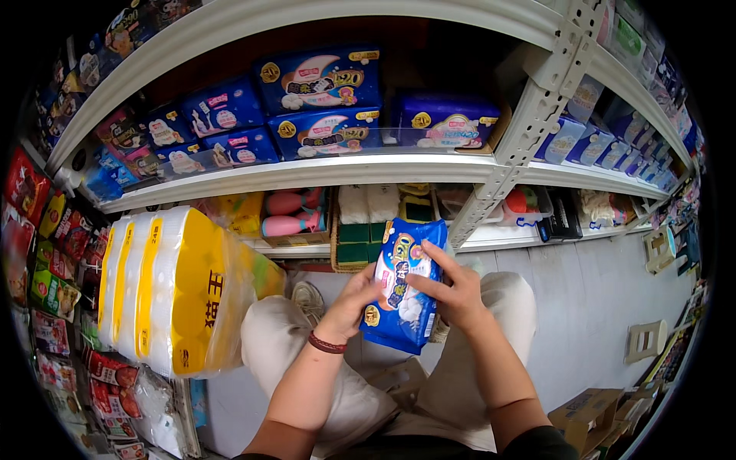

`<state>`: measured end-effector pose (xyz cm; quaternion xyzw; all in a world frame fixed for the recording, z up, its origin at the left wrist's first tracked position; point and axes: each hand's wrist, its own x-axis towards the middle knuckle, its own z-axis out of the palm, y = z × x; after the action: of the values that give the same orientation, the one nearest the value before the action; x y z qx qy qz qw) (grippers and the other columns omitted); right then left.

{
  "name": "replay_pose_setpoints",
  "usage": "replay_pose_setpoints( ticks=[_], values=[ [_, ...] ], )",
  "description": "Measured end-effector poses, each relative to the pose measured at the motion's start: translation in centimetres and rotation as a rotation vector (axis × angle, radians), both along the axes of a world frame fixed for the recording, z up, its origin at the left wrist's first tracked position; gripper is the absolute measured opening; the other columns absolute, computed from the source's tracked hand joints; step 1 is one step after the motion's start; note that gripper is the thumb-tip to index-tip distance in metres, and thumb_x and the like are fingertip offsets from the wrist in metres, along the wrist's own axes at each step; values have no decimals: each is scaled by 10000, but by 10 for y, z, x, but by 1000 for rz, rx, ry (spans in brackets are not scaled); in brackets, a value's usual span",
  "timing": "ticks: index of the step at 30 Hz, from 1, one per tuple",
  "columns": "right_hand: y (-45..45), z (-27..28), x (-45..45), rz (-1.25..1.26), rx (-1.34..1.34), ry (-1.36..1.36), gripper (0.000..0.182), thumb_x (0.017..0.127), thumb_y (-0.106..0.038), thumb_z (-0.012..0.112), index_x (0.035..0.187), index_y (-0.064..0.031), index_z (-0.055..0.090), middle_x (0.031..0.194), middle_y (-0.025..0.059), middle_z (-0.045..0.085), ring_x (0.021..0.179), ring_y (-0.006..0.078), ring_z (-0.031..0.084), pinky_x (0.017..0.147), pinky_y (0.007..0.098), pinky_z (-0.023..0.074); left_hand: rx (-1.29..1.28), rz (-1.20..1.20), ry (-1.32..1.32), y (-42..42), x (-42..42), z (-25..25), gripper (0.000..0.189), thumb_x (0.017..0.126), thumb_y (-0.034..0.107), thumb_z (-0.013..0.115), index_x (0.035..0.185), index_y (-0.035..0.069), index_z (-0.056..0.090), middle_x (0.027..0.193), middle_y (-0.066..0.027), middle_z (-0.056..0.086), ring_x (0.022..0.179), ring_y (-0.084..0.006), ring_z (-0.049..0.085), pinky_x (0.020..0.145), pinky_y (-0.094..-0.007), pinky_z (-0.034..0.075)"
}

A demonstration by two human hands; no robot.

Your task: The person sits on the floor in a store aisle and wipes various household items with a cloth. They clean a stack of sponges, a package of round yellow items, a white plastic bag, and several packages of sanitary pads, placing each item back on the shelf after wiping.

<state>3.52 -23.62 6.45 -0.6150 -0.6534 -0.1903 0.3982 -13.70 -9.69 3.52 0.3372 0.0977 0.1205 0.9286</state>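
Between my knees, a blue plastic-wrapped pack (402, 287) with printed pictures is held up at a tilt. My left hand (353, 299) grips its left side, thumb on the front face. On its right side is my right hand (454, 284), with two fingers lying over the printed front and the thumb side hidden. Behind it, the shelf above carries similar packs: two larger blue ones (322, 80) stacked, a purple-blue pack (445, 121) to their right, and several smaller blue packs (221, 106) to their left.
A large yellow and white plastic-wrapped bundle of rolls (184, 293) stands at my left knee. The lower shelf holds pink spray bottles (293, 213) in a carton and green scouring pads (353, 253) in a basket. A perforated white shelf post (517, 126) rises at right. Stools (647, 340) and an opened cardboard box (583, 417) are further right.
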Motion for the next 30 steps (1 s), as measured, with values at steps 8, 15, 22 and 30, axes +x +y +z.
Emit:
replay_pose_setpoints(
  ticks=[8,15,22,30],
  values=[
    [-16,-23,15,124,-223,1285,556,825,58,652,1353,-35,507,1243,49,613,919,24,549,698,197,461,101,457,-54,-7,8,2,604,832,-19,721,1342,41,404,1203,-87,600,1050,-174,640,792,-298,593],
    [-14,-44,-53,249,-141,1720,690,777,-21,791,1381,-47,460,1232,41,601,982,108,603,766,261,504,105,562,-117,-35,12,18,774,822,-49,727,1389,118,229,1336,-104,450,1209,-237,537,953,-371,533],
    [-6,-8,-25,217,142,1833,603,888,-395,653,1347,-35,500,1269,107,619,1102,235,631,957,378,507,620,552,-252,-30,17,19,1023,713,251,903,1400,62,169,1382,-162,414,1323,-267,421,1120,-420,329],
    [37,103,48,66,433,1632,520,952,-328,636,1345,-24,482,1259,110,609,1092,212,619,936,343,500,484,431,-199,-12,10,13,630,869,106,724,1376,46,356,1286,-114,549,1253,-223,503,1102,-382,341]
  ],
)
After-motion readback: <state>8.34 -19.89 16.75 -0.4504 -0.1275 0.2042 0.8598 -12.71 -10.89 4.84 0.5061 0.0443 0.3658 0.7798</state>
